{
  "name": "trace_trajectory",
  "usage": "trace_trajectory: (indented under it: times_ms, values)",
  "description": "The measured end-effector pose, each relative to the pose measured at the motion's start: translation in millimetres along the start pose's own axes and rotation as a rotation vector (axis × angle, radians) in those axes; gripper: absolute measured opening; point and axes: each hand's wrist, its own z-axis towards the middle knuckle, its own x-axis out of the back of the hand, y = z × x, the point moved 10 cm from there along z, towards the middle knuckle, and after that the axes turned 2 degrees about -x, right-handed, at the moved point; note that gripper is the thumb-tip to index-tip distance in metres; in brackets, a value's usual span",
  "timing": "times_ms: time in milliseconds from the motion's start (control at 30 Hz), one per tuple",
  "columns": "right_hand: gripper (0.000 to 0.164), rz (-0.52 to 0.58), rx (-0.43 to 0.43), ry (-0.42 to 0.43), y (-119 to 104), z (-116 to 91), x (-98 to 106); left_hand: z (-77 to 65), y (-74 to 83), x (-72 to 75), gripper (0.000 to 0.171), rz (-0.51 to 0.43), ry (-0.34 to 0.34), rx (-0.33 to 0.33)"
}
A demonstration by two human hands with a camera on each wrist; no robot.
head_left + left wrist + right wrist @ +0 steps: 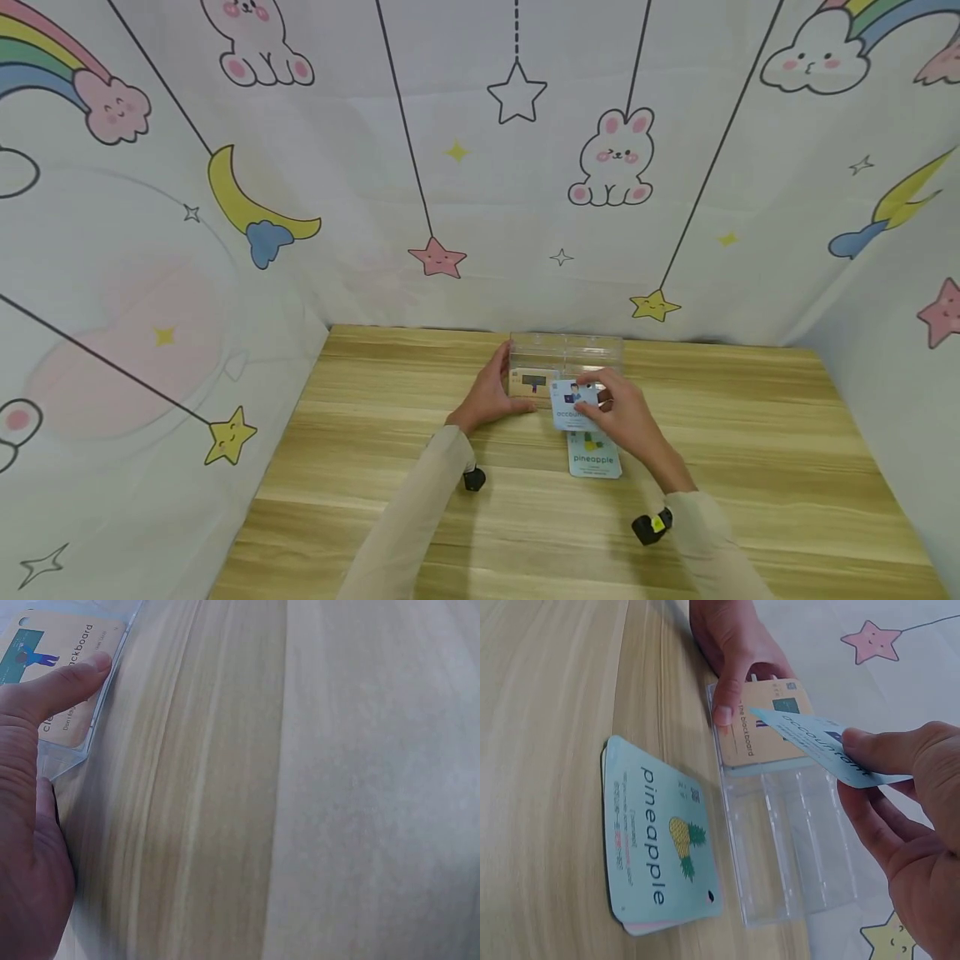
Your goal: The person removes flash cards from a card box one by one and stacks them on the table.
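A clear plastic box with dividers stands at the back of the table. My left hand grips its left end, with the thumb on the front edge. Inside that end lies a tan card with a blackboard picture, with a blue card edge showing under it. Between thumb and fingers my right hand pinches a light blue "accountant" card, held tilted above the box. In front of the box a small stack of cards lies on the table, topped by a "pineapple" card.
The wood-grain table runs back to a white cloth printed with stars, rabbits and rainbows, which also hangs at both sides. Each wrist carries a small black camera.
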Motion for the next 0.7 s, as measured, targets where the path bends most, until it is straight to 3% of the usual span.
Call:
trace_trajectory:
  times_ms: [233,700]
  values:
    - [0.039,-0.021,-0.049,-0.03,11.1,-11.4,3.9,1.2,-0.8,0.0,0.13,-0.009,0.003,0.001]
    - [0.039,0.07,-0.159,-0.095,35.1,-30.9,-0.7,-0.3,-1.0,-1.1,0.131,-0.007,-0.012,0.0]
